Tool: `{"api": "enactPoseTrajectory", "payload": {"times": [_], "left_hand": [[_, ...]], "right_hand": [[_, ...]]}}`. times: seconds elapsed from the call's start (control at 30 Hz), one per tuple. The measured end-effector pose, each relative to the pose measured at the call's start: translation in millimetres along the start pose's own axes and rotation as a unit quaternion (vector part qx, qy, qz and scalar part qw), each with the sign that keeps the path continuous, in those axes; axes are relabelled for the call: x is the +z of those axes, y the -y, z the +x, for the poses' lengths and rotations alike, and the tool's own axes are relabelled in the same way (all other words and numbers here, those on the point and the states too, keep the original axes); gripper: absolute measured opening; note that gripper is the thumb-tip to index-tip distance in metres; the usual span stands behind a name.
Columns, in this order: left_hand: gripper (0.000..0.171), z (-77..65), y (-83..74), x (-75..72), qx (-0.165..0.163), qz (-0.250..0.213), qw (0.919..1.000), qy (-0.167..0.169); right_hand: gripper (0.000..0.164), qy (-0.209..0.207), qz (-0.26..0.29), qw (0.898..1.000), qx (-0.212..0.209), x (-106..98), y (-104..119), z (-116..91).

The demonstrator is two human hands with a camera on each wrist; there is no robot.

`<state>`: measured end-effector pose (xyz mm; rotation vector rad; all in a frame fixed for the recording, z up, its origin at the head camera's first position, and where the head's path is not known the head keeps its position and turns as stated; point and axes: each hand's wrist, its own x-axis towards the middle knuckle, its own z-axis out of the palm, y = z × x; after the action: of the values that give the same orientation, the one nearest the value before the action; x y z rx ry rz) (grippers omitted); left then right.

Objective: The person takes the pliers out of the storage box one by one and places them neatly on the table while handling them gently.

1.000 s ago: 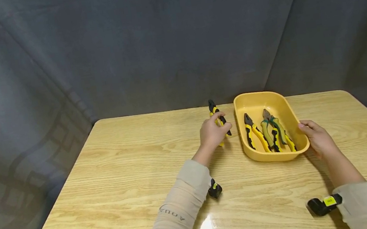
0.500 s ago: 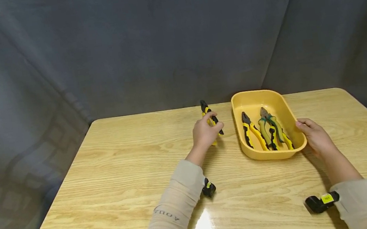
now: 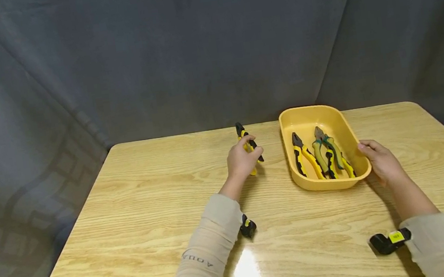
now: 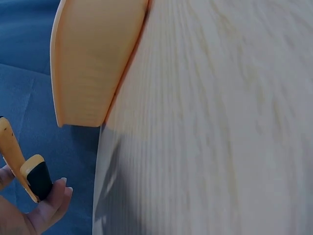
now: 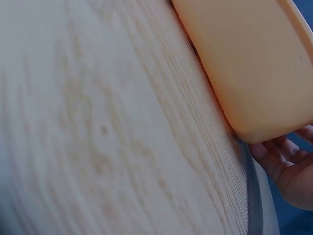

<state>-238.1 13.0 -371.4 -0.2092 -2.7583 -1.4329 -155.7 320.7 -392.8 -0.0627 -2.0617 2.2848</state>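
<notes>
Pliers [image 3: 253, 145] with black-and-yellow handles are being pinched in your left grip [image 3: 239, 158], near the far edge of the bench [image 3: 139, 215]. Your right grip [image 3: 383, 163] is holding the yellow tray [image 3: 324, 185] by its side nearer the bench's right edge, and the tray is sitting toward the far right corner, with a green-handled pair [image 3: 334, 148] and two black-and-yellow pairs [image 3: 313, 160] lying inside.

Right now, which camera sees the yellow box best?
The head camera. It shows nearly the whole box, even the pliers inside. The left wrist view shows just some outside, cut off on top. The right wrist view does too, where the right hand holds it.
</notes>
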Motion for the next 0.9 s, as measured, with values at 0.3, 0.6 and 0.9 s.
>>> {"api": "enactPoseTrajectory", "payload": {"times": [0.3,0.6,0.9], "left_hand": [[0.035,-0.4,8.9,-4.9,-0.01,0.006,0.9999,-0.004],[0.035,-0.4,13.4,-10.5,-0.012,0.016,0.9998,-0.002],[0.038,2.2,24.4,-21.7,-0.001,0.044,0.999,-0.005]], "right_hand": [[0.006,-0.003,-0.014,1.0,-0.001,0,0,0],[0.007,-0.012,-0.034,0.999,0.009,-1,1,-2],[0.007,-0.013,-0.018,1.0,0.009,-1,0,-1]]}}
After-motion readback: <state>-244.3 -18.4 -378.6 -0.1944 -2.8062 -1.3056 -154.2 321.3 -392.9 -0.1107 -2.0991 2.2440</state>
